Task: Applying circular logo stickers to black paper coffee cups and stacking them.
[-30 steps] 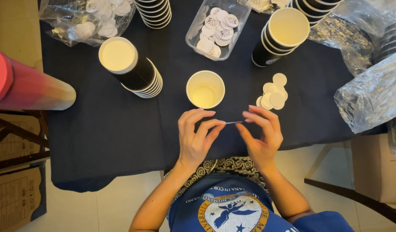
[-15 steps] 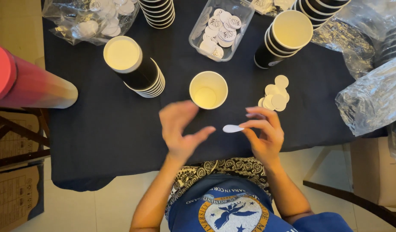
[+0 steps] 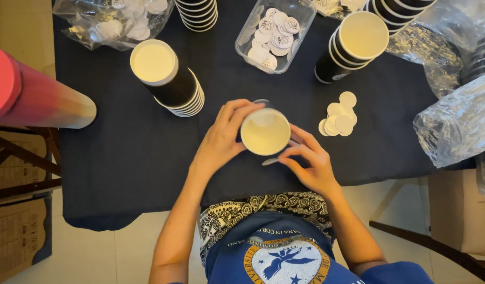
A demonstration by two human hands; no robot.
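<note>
The paper cup (image 3: 265, 131) stands upright on the dark table (image 3: 121, 152), mouth up, right between my hands. My left hand (image 3: 221, 139) wraps its left wall, fingers curled over the far rim. My right hand (image 3: 308, 163) sits just right of it, pinching a small white round sticker (image 3: 269, 161) flat at the cup's near side, so the right is nearer that sticker. Beyond: three cup stacks lying tipped, one clear tub of stickers (image 3: 274, 32), one loose pile of white discs (image 3: 339, 114).
</note>
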